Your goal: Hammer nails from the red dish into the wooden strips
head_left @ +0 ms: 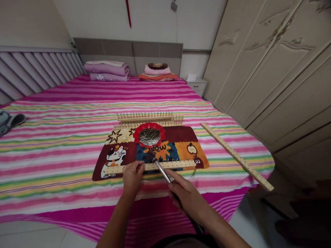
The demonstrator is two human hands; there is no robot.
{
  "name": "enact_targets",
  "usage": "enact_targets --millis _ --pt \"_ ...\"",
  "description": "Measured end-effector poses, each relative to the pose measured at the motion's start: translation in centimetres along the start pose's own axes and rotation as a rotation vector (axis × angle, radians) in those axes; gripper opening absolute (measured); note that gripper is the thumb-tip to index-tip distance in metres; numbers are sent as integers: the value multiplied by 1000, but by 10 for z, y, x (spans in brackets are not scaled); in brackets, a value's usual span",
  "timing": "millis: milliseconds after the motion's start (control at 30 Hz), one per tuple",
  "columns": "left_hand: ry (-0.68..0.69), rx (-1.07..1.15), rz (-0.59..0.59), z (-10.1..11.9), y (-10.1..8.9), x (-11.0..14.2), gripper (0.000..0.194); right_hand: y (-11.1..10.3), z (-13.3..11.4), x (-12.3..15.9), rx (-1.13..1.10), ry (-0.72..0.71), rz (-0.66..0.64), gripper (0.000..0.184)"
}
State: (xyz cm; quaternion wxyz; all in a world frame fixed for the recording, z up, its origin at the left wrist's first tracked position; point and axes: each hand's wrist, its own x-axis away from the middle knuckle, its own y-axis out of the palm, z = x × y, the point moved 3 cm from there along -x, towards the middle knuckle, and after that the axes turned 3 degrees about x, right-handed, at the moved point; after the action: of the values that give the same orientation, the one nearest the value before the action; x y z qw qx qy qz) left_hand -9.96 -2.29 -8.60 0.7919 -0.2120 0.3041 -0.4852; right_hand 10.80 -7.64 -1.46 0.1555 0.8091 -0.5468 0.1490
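A pale wooden strip [183,164] with rows of small holes lies across a colourful patterned mat [201,146]. Several nails stand up along its middle and right part. My left hand [133,174] is closed on the strip's left half, thumb and fingertips pressed together at its edge; anything small between them is hidden. In my right hand [184,191] is a hammer [163,171], gripped by its dark handle. Its shiny shaft slants to a dark, blurred head just above the strip, right of my left fingertips. Beyond it, a red scalloped bowl [162,138] holds many loose nails [149,136].
Behind the bowl, wooden strips [144,119] bristle with upright nails. Another holed strip [236,156] lies diagonally at right, reaching the striped bed's edge. Folded bedding [108,71] sits by the headboard. A wardrobe [269,69] stands right; a dark grey item [11,121] lies far left.
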Motion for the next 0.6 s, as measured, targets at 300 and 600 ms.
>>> enact_targets --millis 300,600 --pt "23 -91 1 1 1 1 17 17 -1 -23 189 -138 -60 47" --pt "25 -35 13 1 0 1 19 -46 9 -20 227 -312 372 54"
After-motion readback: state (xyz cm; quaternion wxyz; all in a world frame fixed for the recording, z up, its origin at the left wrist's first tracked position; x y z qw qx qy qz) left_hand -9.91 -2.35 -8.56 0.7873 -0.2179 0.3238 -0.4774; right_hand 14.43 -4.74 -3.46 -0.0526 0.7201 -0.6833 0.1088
